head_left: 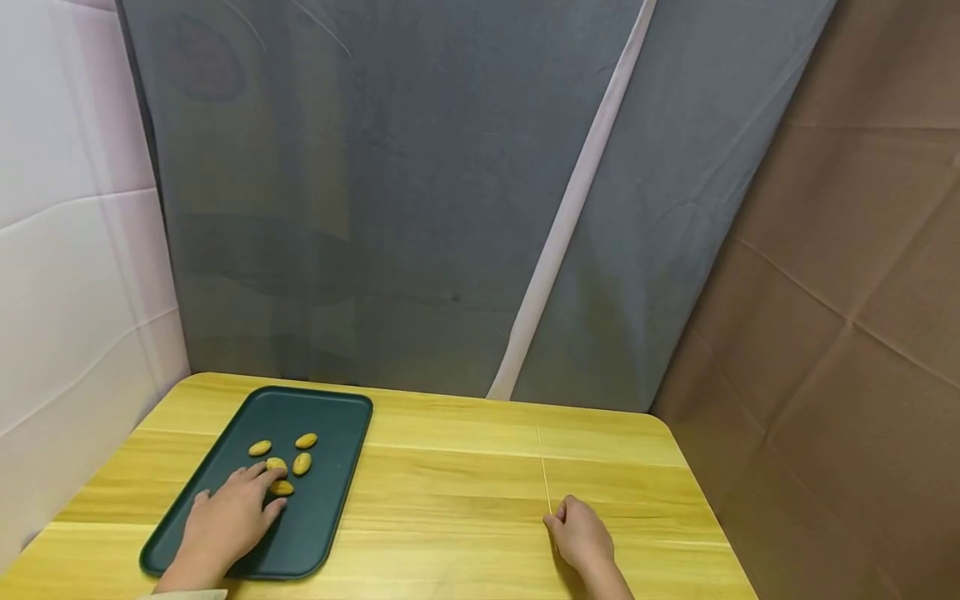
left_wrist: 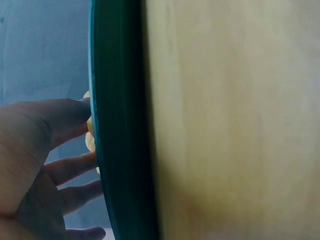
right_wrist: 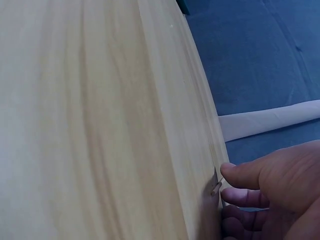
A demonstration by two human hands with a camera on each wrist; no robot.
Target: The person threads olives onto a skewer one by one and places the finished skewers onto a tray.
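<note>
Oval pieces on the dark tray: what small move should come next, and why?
I'd probably have the left hand close gently on the nearest oval piece: in the head view it shows between thumb and forefinger on the dark tray, while the right hand already holds the thin stick.

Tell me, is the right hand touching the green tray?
Apart: the head view shows wooden tabletop lying between the right hand and the green tray.
</note>
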